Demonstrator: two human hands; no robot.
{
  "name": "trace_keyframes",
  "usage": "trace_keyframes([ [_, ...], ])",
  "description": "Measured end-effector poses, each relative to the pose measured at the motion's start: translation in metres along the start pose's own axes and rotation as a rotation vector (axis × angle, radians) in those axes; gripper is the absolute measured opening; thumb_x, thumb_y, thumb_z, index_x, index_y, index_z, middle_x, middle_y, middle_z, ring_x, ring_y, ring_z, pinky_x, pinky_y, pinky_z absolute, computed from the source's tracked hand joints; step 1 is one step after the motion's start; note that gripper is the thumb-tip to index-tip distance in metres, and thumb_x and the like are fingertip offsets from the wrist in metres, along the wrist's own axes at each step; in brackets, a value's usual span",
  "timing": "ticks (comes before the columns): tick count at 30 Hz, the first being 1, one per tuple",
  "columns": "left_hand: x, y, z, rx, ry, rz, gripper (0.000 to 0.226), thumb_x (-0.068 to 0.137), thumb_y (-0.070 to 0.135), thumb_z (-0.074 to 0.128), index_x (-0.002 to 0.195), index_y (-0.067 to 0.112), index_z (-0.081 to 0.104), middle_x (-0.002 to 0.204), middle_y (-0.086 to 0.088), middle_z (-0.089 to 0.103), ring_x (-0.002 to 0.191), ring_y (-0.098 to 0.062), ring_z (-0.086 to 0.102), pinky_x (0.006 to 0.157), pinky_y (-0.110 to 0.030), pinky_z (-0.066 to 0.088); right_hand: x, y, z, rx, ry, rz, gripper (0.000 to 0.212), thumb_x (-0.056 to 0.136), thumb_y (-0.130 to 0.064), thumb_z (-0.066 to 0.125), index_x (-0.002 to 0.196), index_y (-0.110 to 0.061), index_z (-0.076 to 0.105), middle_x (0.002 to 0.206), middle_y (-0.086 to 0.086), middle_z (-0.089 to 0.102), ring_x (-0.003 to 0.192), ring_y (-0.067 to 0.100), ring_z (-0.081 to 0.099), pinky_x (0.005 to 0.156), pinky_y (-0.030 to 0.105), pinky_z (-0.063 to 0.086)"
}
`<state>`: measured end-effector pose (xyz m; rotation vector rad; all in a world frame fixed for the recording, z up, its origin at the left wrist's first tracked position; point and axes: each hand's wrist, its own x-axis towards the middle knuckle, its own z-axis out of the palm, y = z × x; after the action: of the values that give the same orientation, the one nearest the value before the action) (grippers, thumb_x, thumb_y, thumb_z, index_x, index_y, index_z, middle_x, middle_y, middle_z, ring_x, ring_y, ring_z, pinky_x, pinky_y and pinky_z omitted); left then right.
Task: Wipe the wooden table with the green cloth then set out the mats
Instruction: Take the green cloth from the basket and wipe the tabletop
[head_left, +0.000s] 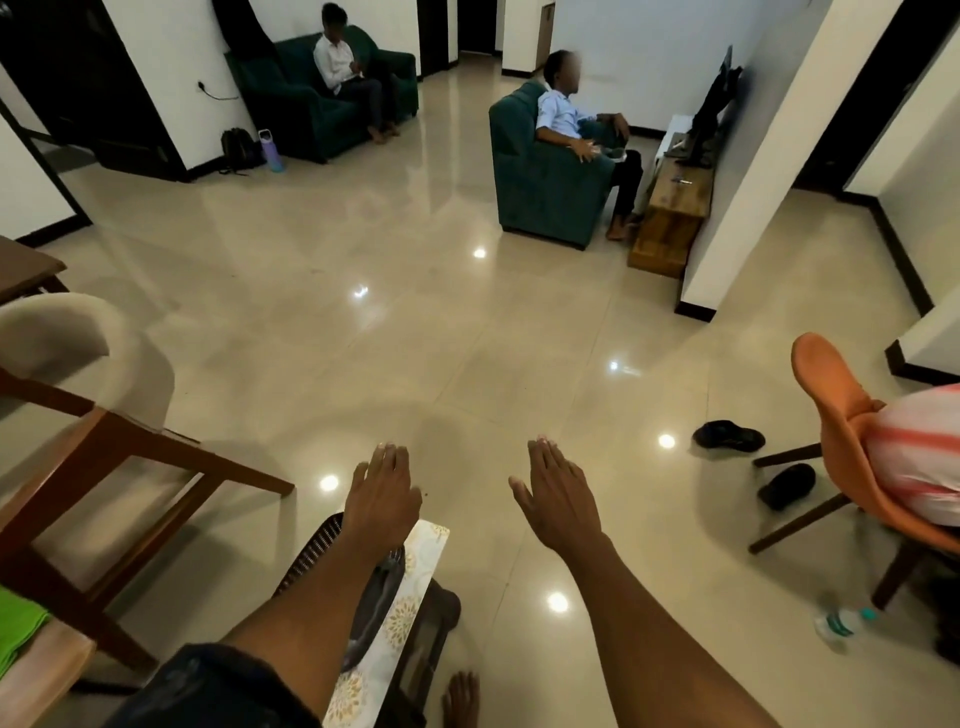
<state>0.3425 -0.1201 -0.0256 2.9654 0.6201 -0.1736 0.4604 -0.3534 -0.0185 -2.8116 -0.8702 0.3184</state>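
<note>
My left hand (382, 493) and my right hand (558, 493) are stretched out in front of me over the tiled floor, fingers straight, holding nothing. The green cloth (15, 631) lies at the far lower left on a wooden surface (47, 670). Under my left forearm stands a small stand topped with a floral-patterned white mat (410, 613) and a dark woven mat (317, 551). A corner of the wooden table (26, 267) shows at the left edge.
A beige chair with wooden legs (104, 431) stands at the left. At the right a person sits on an orange chair (852, 447), with black shoes (727, 435) and a water bottle (844, 623) on the floor. Two people sit on green sofas (540, 187) farther back.
</note>
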Motion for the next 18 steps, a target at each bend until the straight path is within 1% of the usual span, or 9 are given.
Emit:
trace_keyframes([
  [1,0.003,0.001,0.005,-0.015,-0.002,-0.002,0.063,0.112,0.034,0.035,0.164,0.003,0.015,0.174,-0.015,0.015,0.164,-0.028,0.008,0.130,-0.042,0.014,0.006,0.005,0.006,-0.019,-0.020,0.002,0.120,0.080,-0.078,-0.033,0.168,-0.008,0.011,0.176,0.012,0.011,0.164,0.024,0.010,0.130,0.037,0.018],
  [2,0.011,0.002,0.009,-0.034,0.000,-0.005,0.064,0.112,0.035,0.035,0.164,0.002,0.016,0.174,-0.016,0.016,0.164,-0.029,0.009,0.130,-0.043,0.015,0.015,0.010,0.009,-0.035,-0.032,0.008,0.134,0.068,-0.078,-0.045,0.167,-0.008,0.011,0.176,0.012,0.011,0.164,0.024,0.011,0.130,0.037,0.018],
  [3,0.020,0.001,0.012,-0.056,0.002,-0.004,0.064,0.112,0.035,0.037,0.163,0.002,0.019,0.173,-0.017,0.019,0.164,-0.030,0.011,0.129,-0.043,0.017,0.024,0.014,0.012,-0.042,-0.037,0.009,0.140,0.062,-0.077,-0.049,0.167,-0.008,0.012,0.176,0.013,0.012,0.164,0.024,0.012,0.129,0.037,0.019],
  [5,0.045,0.001,0.014,-0.091,0.020,-0.005,0.062,0.111,0.035,0.039,0.162,0.002,0.023,0.171,-0.017,0.025,0.163,-0.030,0.016,0.128,-0.043,0.021,0.047,0.018,0.008,-0.049,-0.042,0.020,0.143,0.059,-0.076,-0.051,0.167,-0.008,0.014,0.176,0.012,0.014,0.163,0.024,0.012,0.129,0.037,0.020],
  [7,0.072,0.007,0.006,-0.108,0.040,-0.004,0.062,0.110,0.035,0.041,0.161,0.002,0.026,0.170,-0.016,0.028,0.162,-0.030,0.018,0.127,-0.043,0.023,0.073,0.020,-0.004,-0.067,-0.022,0.017,0.140,0.061,-0.076,-0.050,0.167,-0.009,0.014,0.176,0.011,0.014,0.163,0.023,0.012,0.129,0.037,0.020],
  [10,0.107,0.015,-0.010,-0.139,0.050,0.009,0.062,0.110,0.034,0.041,0.162,0.002,0.026,0.171,-0.018,0.026,0.163,-0.031,0.018,0.127,-0.044,0.023,0.106,0.022,-0.027,-0.077,0.005,0.004,0.122,0.077,-0.077,-0.033,0.165,-0.009,0.018,0.174,0.012,0.019,0.163,0.024,0.016,0.128,0.038,0.024],
  [11,0.114,0.017,-0.017,-0.132,0.055,0.014,0.063,0.111,0.034,0.040,0.163,0.002,0.024,0.172,-0.018,0.024,0.163,-0.030,0.016,0.127,-0.043,0.022,0.114,0.023,-0.034,-0.086,0.008,0.002,0.122,0.078,-0.077,-0.033,0.164,-0.009,0.020,0.174,0.012,0.021,0.163,0.025,0.017,0.127,0.038,0.025],
  [14,0.144,0.009,-0.036,-0.145,0.101,-0.019,0.063,0.112,0.035,0.038,0.164,0.003,0.022,0.173,-0.017,0.021,0.163,-0.029,0.015,0.128,-0.042,0.019,0.148,0.024,-0.055,-0.111,0.005,-0.016,0.140,0.063,-0.077,-0.048,0.164,-0.008,0.021,0.173,0.013,0.022,0.162,0.026,0.018,0.127,0.039,0.025],
  [18,0.176,-0.007,-0.046,-0.175,0.122,-0.086,0.064,0.110,0.034,0.042,0.163,0.002,0.027,0.172,-0.019,0.025,0.162,-0.031,0.021,0.127,-0.044,0.023,0.193,0.016,-0.077,-0.133,0.003,-0.064,0.143,0.059,-0.077,-0.050,0.164,-0.009,0.019,0.174,0.013,0.018,0.163,0.025,0.014,0.128,0.039,0.023],
])
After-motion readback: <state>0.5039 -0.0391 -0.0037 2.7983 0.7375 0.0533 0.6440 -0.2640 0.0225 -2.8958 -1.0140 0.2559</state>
